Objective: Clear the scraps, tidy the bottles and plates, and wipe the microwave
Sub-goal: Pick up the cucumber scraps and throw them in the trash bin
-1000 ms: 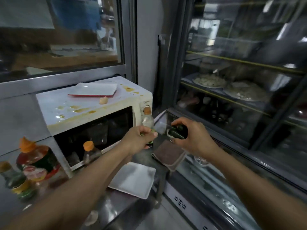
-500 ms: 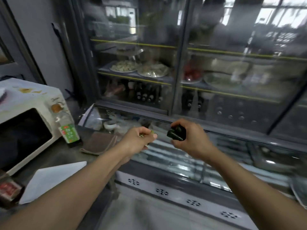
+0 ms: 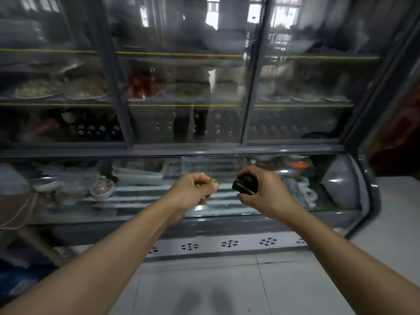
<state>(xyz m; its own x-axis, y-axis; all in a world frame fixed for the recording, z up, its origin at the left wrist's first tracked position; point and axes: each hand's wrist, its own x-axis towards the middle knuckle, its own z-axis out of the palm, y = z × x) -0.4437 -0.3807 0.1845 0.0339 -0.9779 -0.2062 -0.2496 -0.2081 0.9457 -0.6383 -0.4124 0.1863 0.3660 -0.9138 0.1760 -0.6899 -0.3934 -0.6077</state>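
Glass fridge [image 3: 181, 87] behind; R fingers [image 3: 246, 171] curl round dark scrap [image 3: 244, 185].

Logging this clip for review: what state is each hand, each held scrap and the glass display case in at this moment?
Left hand: curled, holding a light green scrap.
Light green scrap: mostly hidden in the left fist, tip showing.
Right hand: curled, gripping a dark green scrap.
Dark green scrap: held above the floor, one end sticking out.
Glass display case: doors closed, dishes on its shelves.

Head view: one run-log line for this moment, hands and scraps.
left hand: grips green scrap | right hand: grips dark green scrap | facing: glass display fridge | microwave: not visible
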